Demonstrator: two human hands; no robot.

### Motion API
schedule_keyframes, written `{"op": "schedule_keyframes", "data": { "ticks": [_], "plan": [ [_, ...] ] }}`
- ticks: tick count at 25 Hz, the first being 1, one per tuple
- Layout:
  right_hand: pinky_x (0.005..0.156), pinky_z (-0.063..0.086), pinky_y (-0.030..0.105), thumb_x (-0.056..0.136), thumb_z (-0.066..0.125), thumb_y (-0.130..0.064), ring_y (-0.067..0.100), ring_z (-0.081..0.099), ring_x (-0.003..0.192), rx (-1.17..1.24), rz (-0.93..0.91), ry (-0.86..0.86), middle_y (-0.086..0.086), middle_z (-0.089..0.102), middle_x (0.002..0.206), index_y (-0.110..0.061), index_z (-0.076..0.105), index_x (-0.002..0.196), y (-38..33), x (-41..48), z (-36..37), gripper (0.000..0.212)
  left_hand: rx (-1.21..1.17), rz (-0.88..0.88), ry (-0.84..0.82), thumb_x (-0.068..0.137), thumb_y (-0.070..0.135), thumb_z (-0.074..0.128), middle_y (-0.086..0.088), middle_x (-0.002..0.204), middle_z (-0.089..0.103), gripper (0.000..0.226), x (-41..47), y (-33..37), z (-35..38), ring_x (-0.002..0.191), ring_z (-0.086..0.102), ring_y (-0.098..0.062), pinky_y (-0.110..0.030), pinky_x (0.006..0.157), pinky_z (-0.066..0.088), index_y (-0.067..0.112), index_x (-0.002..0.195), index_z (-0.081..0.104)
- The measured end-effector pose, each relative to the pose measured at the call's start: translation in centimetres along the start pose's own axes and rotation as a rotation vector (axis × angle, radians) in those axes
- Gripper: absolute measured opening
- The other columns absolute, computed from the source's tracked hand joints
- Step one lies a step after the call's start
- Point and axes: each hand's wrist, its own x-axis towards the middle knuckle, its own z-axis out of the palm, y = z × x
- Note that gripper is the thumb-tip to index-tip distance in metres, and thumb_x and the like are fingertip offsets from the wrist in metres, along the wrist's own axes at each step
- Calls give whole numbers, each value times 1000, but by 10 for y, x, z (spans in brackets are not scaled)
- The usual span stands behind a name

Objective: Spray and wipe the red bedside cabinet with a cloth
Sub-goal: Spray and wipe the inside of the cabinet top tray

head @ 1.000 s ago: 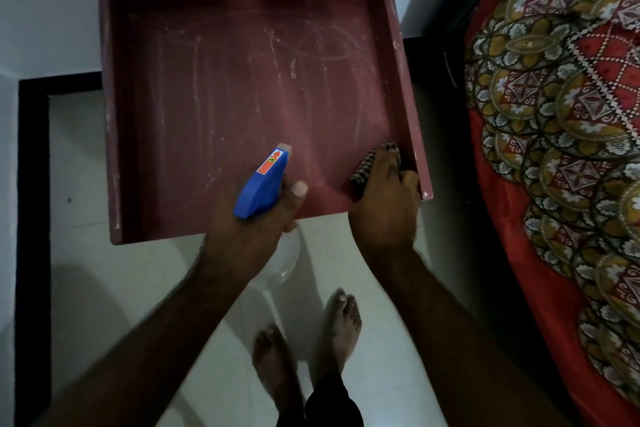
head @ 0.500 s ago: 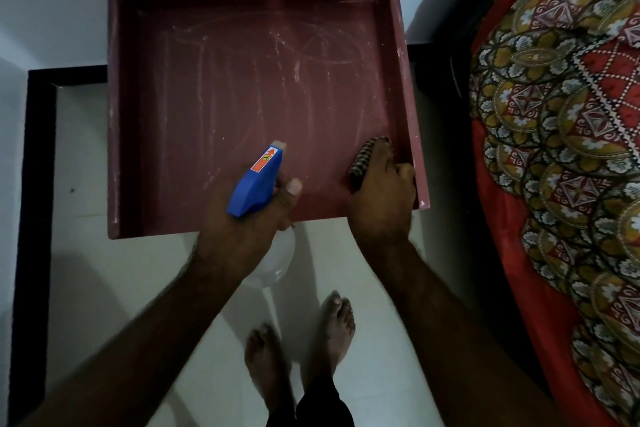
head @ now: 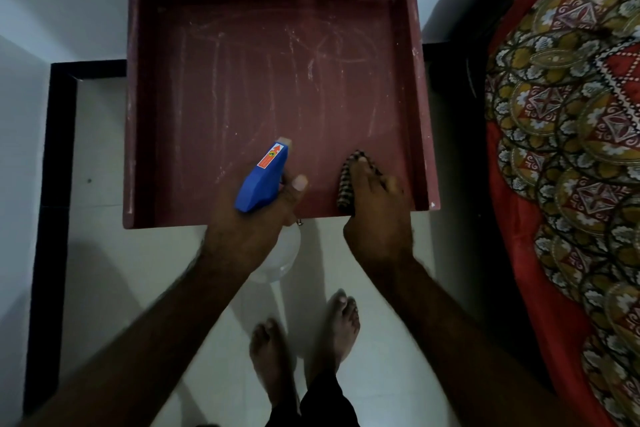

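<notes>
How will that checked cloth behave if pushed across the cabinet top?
Probably floppy: the cloth is bunched under the right hand. Likely light, sliding only while pressed. The cabinet top looks streaky, so it may drag and bunch.

Bare left hand (head: 249, 229), bare right hand (head: 377, 222), bare forearms (head: 156, 322), bare feet (head: 339, 326), dark trouser hems (head: 322, 402)
</notes>
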Motion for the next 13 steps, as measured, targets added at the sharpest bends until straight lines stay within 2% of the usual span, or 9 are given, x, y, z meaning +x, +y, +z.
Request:
{"op": "schedule_keyframes", "data": {
  "ticks": [2, 4, 8, 10, 13],
  "plan": [
    [98, 52, 51, 63, 81, 5, 34, 52, 125, 11, -64, -68, 4, 57, 144, -21, 39, 150, 3, -10, 2, 100, -4, 2, 6, 75, 64, 66, -10, 73, 73, 51, 0, 2, -1, 71, 73, -22, -16, 63, 54, 18, 96, 64],
    [95, 53, 50, 62, 80, 6, 35, 54, 122, 28, -33, -23, 5, 61, 138, -21, 42, 148, 7, -7, 1, 98, 0, 1, 8, 73, 66, 64, -11, 74, 73, 55, 0, 3, -1, 72, 72, -22, -11, 63, 53, 17, 97, 65],
    [79, 58, 52, 55, 83, 9, 42, 66, 99, 11, 8, 161, 13, 70, 119, -15, 56, 138, -7, 29, -5, 91, 1, 5, 19, 73, 64, 67, -9, 74, 73, 54, 0, 2, 0, 70, 73, -20, -27, 71, 56, 16, 99, 65],
    [85, 57, 53, 61, 82, 8, 42, 63, 105, 27, 20, 122, 12, 69, 124, -16, 54, 141, -8, 35, -7, 88, 3, 17, 26, 73, 64, 67, -10, 72, 72, 55, 1, 3, -1, 70, 73, -21, -25, 70, 56, 15, 97, 66],
    [100, 49, 51, 66, 77, 8, 36, 55, 122, 28, 0, 22, 7, 63, 135, -20, 46, 147, 3, 6, -3, 91, -9, 29, 28, 73, 63, 66, -10, 72, 72, 54, 1, 5, -2, 69, 73, -20, -10, 61, 51, 14, 97, 66]
  ]
}}
